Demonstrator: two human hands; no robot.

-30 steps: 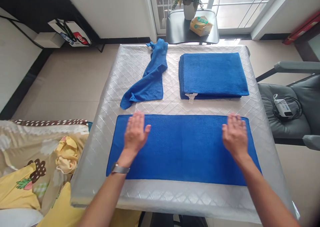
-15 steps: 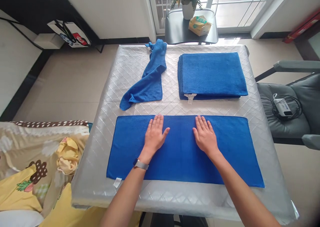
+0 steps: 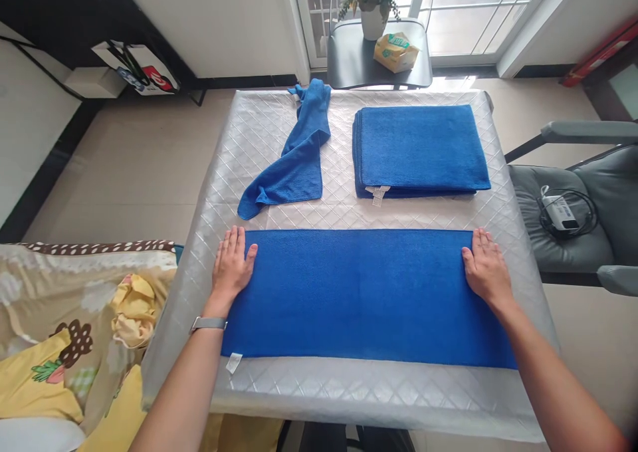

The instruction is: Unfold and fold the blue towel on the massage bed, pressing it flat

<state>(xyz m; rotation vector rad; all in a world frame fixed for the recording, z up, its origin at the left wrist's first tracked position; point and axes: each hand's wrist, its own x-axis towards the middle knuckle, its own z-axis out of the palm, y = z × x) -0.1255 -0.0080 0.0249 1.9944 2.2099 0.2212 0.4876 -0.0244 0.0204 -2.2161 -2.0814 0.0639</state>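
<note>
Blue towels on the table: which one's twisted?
The bunched towel at the far left of the table, lying slantwise. The near towel lies flat under the left hand and right hand; the far-right pile is neatly folded.

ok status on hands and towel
Left hand open at left end of blue towel; right hand open at its right end. Towel flat. Folded stack, rumpled cloth beyond, apart from it.
</note>
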